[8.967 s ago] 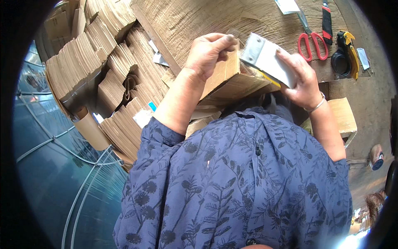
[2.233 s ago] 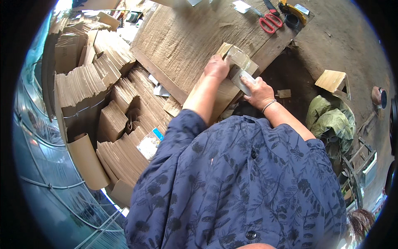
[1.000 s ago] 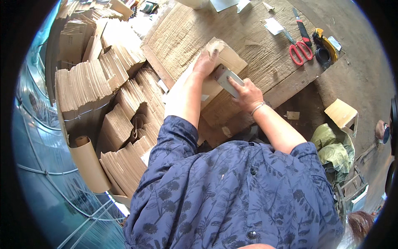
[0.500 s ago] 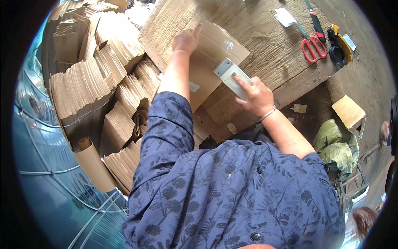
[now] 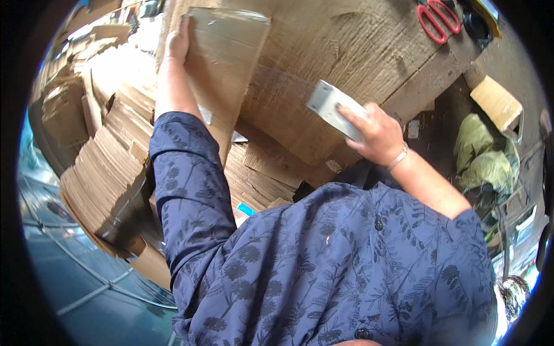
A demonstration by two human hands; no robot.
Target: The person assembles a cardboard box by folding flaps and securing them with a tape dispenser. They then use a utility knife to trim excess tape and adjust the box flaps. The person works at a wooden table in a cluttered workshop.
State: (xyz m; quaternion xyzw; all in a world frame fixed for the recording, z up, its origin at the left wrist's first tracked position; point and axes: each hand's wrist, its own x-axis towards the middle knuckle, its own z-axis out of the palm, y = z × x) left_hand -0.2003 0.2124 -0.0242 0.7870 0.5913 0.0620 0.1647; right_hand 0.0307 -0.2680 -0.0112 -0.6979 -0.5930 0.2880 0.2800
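My left hand (image 5: 178, 43) is closed on the left edge of a brown cardboard box (image 5: 225, 63). The box has clear tape along its far end and a small white label on its near part. It reaches past the left side of the wooden table (image 5: 340, 52), over the cardboard pieces below. In my right hand (image 5: 381, 135) is a pale grey, flat rectangular tool (image 5: 332, 106) with a metal-looking end. My index finger lies along its top. The tool stays apart from the box, above the table's near part. Its exact kind I cannot tell.
Red-handled scissors (image 5: 430, 23) lie at the table's far right, beside a yellow and black tape dispenser (image 5: 479, 26). Stacks of flat cardboard (image 5: 107, 173) crowd the left. A small open carton (image 5: 495, 104) and a green sack (image 5: 482, 153) stand at right.
The box has moved left across the table with my left hand holding it. My right hand has drawn slightly right and nearer with the grey tool. The whole view has shifted too.
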